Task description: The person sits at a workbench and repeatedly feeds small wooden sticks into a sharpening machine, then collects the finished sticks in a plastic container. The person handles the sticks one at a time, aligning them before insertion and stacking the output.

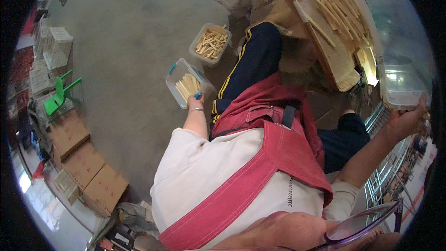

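Leftmost, the left hand [195, 102] has its fingers closed on the near edge of a clear plastic tub [177, 70] of wooden sticks [187, 86]; beyond them, a second tub [200, 57] holds shorter pieces [212, 44]. Left of the right hand [405, 120] sits a cardboard box [346, 78] of long strips [338, 10]; its fingers meet a transparent container [403, 83], grip unclear.

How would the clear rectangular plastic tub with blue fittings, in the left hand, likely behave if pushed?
The tub would probably slide rather than roll, given its straight sides. Its translucent walls look thin and may flex. The slim pale wooden sticks look loose, so they'd likely shift inside.
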Tool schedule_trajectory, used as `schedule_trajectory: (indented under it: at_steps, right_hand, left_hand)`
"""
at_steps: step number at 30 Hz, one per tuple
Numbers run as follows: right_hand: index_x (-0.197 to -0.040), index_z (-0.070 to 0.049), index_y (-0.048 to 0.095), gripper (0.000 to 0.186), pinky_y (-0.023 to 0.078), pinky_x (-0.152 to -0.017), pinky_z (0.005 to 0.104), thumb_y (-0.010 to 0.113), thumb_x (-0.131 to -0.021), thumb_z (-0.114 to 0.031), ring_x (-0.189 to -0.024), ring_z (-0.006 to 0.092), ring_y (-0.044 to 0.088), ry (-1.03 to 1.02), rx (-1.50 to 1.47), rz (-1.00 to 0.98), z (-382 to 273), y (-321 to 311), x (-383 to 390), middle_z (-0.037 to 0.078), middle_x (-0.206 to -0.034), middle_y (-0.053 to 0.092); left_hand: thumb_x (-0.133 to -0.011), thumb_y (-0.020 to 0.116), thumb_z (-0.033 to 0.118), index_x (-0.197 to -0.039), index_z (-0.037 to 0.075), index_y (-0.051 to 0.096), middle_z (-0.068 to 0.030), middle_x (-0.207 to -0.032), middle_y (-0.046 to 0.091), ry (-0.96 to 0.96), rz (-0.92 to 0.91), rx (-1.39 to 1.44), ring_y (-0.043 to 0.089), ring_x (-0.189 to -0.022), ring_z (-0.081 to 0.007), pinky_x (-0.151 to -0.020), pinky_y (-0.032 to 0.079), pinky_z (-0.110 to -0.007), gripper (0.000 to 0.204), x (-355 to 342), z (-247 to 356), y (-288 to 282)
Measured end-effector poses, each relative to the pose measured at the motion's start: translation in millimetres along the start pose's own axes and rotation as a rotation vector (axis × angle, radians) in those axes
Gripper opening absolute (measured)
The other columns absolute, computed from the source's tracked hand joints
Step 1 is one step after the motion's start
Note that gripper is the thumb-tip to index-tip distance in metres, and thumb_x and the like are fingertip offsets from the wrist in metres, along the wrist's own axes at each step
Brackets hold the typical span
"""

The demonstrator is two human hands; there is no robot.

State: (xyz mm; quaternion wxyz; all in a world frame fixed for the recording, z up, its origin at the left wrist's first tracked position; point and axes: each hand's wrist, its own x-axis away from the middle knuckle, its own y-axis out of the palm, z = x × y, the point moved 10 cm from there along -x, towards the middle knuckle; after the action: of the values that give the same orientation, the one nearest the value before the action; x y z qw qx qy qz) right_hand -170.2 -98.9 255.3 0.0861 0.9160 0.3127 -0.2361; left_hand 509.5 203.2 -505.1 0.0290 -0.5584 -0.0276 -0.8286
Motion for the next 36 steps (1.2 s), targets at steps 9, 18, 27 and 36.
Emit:
schedule_trajectory:
  at_steps: [9, 18, 27, 36]
  right_hand:
    - [-0.118, 0.01, 0.063, 0.051, 0.065, -0.087, 0.046, 0.081, -0.086, -0.026, -0.106, 0.0348, 0.071, 0.043, 0.036, -0.028, -37.0, 39.4, 41.1, 0.025, -0.122, 0.065]
    - [-0.111, 0.001, 0.065, 0.038, 0.061, -0.083, 0.0402, 0.081, -0.086, -0.023, -0.095, 0.0245, 0.069, 0.12, -0.085, -0.052, -36.3, 51.1, 46.7, 0.012, -0.104, 0.068]
    - [-0.112, -0.003, 0.07, 0.024, 0.055, -0.08, 0.0274, 0.072, -0.093, -0.018, -0.087, 0.0115, 0.067, 0.181, -0.061, -0.573, -40.0, 121.1, 62.6, 0.003, -0.1, 0.071]
    - [-0.087, -0.008, 0.069, 0.021, 0.04, -0.058, 0.0234, 0.078, -0.093, -0.025, -0.069, 0.0044, 0.053, 0.265, 0.024, -0.961, -34.4, 207.6, 114.8, -0.006, -0.074, 0.057]
  left_hand:
    - [-0.087, 0.08, 0.032, -0.088, -0.009, 0.071, -0.0125, -0.081, 0.07, 0.737, -0.614, -1.644, 0.063, -0.07, -0.0199, -0.068, 0.055, -0.038, 0.042, 110.4, -43.8, 105.7]
    - [-0.101, 0.056, 0.022, -0.122, -0.004, 0.056, -0.0269, -0.109, 0.065, 0.712, -0.871, -2.034, 0.067, -0.099, -0.0433, -0.085, 0.059, -0.049, 0.034, 97.9, -72.9, 116.3]
    - [-0.105, 0.056, 0.042, -0.15, 0.007, 0.041, -0.0157, -0.138, 0.058, 0.143, -1.032, -0.583, 0.06, -0.125, -0.0286, -0.09, 0.058, -0.044, 0.059, 257.6, 13.3, 286.9]
    - [-0.095, 0.066, 0.024, -0.141, 0.001, 0.055, -0.0182, -0.128, 0.07, 0.8, -1.538, -1.014, 0.07, -0.101, -0.0181, -0.077, 0.06, -0.027, 0.053, 602.1, 68.9, 371.1]
